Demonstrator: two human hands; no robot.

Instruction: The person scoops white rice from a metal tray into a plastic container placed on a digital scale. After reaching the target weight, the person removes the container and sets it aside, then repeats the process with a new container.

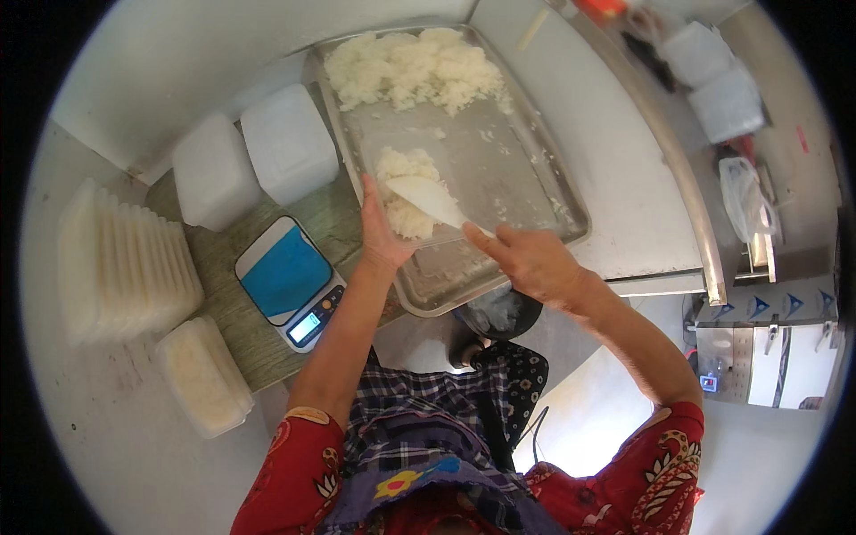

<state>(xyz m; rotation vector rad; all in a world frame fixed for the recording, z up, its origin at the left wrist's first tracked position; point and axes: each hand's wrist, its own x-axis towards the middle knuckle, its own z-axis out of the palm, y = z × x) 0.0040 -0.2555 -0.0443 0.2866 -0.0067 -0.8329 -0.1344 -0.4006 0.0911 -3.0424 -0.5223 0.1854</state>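
Observation:
A clear plastic container [449, 235] partly filled with white rice [409, 217] is in my left hand [384, 231], which grips its left side above a metal tray [488, 167]. With its fingers closed round the handle, my right hand [535, 261] holds a white rice paddle [428, 197], whose blade lies over the rice in the container. A large heap of rice [414, 67] covers the tray's far end, and loose grains stick to the bare metal nearer me.
Left of the tray, a digital kitchen scale [284, 274] with a blue patch rests on the worktop [231, 334]. Stacked containers [127, 267] stand at far left, more [204, 374] at the near left. Two white stacks [289, 144] stand behind the scale. A dark bin [501, 313] sits below the tray.

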